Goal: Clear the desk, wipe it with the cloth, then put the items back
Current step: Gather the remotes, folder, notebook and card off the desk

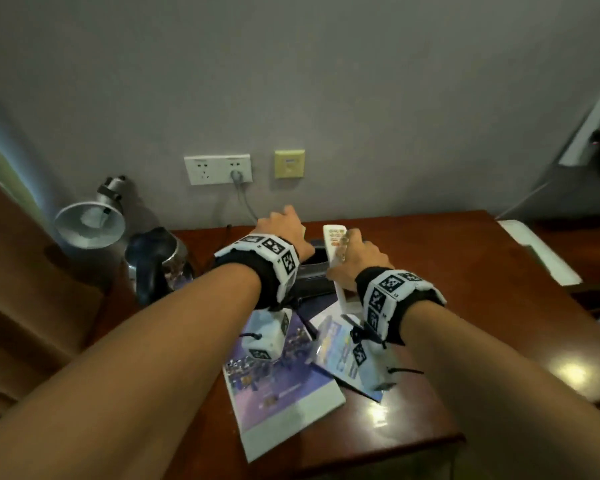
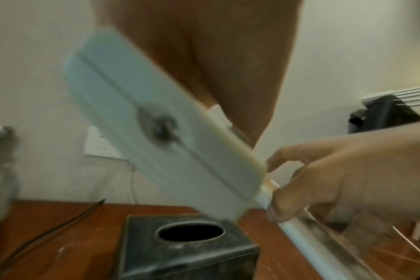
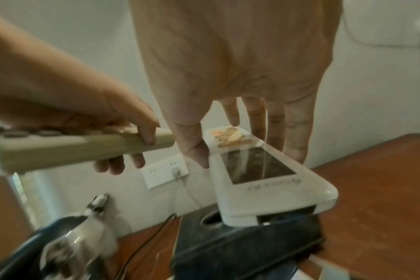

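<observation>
I see L hand [image 1: 281, 230] wrapped round a flat, matte beige remote [image 3: 84, 149]; R hand [image 1: 361, 254] grips a glossy white remote [image 3: 264, 189] w/ dark screen. Black square tissue box [image 2: 187, 252] sits just below both.

White socket panel [image 1: 217, 169] and yellow plate [image 1: 289, 163] sit side by side on the wall [image 1: 326, 81].

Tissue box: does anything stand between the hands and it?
Yes. Each hand grips a remote above the black tissue box: the left hand a beige remote, the right hand a white remote. Both remotes hang between the palms and the box.
</observation>
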Motion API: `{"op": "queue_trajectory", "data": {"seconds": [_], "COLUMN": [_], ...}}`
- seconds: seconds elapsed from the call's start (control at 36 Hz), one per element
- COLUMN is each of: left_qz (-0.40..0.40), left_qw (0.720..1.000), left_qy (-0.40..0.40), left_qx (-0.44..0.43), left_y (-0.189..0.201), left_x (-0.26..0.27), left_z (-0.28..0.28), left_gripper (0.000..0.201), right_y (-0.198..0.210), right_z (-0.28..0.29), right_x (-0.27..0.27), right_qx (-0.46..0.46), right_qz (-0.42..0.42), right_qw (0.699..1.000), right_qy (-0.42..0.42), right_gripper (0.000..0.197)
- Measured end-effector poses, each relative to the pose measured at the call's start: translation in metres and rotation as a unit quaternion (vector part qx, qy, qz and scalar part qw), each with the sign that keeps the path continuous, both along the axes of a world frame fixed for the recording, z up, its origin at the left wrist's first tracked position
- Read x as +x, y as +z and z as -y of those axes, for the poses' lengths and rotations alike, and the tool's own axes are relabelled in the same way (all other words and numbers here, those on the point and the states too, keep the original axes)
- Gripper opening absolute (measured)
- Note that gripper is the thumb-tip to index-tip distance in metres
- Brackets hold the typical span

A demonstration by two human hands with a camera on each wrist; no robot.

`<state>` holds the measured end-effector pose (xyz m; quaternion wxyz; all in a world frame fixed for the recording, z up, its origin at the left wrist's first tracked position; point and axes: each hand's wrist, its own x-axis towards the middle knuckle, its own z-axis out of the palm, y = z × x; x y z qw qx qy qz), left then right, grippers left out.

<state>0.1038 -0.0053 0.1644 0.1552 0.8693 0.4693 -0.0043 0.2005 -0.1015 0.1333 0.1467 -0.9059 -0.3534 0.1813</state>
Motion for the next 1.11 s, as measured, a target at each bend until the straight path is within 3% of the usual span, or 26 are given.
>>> {"op": "queue_trajectory", "data": {"seconds": [0.11,0.25,0.44,0.61,0.83,0.94,1.11], "left_qz": [-0.003,-0.016,-0.003,0.0,-0.045,-0.058,-0.09], "left_qw": [0.999,0.996,0.993,0.995,0.995,0.993,0.991], "left_qy": [-0.043,-0.089,-0.116,-0.097,-0.088,-0.094,-0.093], "left_qx": [0.012,0.019,0.013,-0.016,-0.019,-0.028,-0.023], "left_y": [0.022,0.02,-0.021,-0.079,-0.154,-0.183,-0.211], "left_x": [0.06,0.15,0.289,0.398,0.481,0.497,0.514], "left_z": [0.018,0.057,0.123,0.156,0.178,0.186,0.188], "left_gripper": [0.067,0.065,0.064,0.064,0.066,0.066,0.068], "right_y": [0.03,0.032,-0.003,-0.055,-0.134,-0.159,-0.184], "right_z": [0.028,0.075,0.134,0.162,0.177,0.18,0.187], "right_x": [0.055,0.138,0.272,0.377,0.459,0.475,0.492], "right_qx": [0.011,-0.002,-0.05,-0.079,-0.111,-0.126,-0.124], "right_qz": [0.016,0.049,0.059,0.064,0.059,0.069,0.024], "right_qw": [0.999,0.995,0.99,0.99,0.99,0.988,0.99], "right_qy": [-0.047,-0.092,-0.116,-0.103,-0.071,-0.049,-0.062], "right_gripper": [0.067,0.069,0.054,0.059,0.066,0.077,0.077]}}
